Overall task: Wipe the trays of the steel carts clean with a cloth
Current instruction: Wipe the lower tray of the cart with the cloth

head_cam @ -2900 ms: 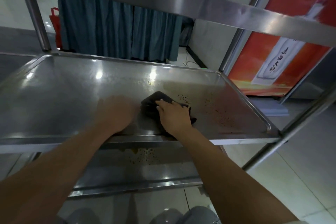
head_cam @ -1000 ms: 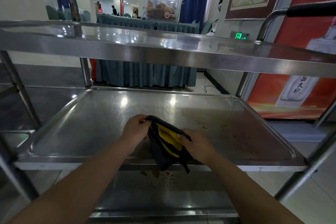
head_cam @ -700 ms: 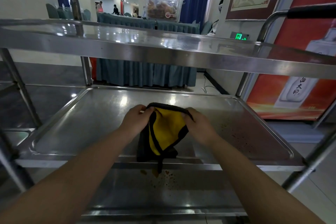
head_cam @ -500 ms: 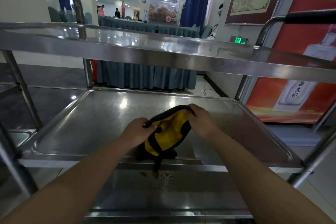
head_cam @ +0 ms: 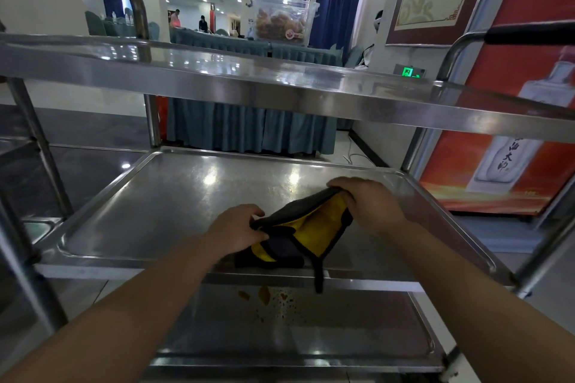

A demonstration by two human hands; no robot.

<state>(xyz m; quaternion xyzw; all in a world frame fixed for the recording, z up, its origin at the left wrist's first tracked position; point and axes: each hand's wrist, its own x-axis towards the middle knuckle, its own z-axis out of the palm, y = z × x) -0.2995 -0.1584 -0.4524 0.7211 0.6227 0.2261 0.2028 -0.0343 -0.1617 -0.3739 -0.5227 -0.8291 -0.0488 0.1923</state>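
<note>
At frame centre over the middle tray [head_cam: 155,221], now stretched wider than before: cloth [head_cam: 306,227], pinched by left hand [head_cam: 238,232] and right hand [head_cam: 370,205].

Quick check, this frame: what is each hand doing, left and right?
Left hand: pinches the near edge of the cloth.
Right hand: grips the cloth's far edge, lifted above the middle tray.

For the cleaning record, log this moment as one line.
step: refolding cloth | left hand: grips cloth | right hand: grips cloth | middle tray: specks remain
</note>
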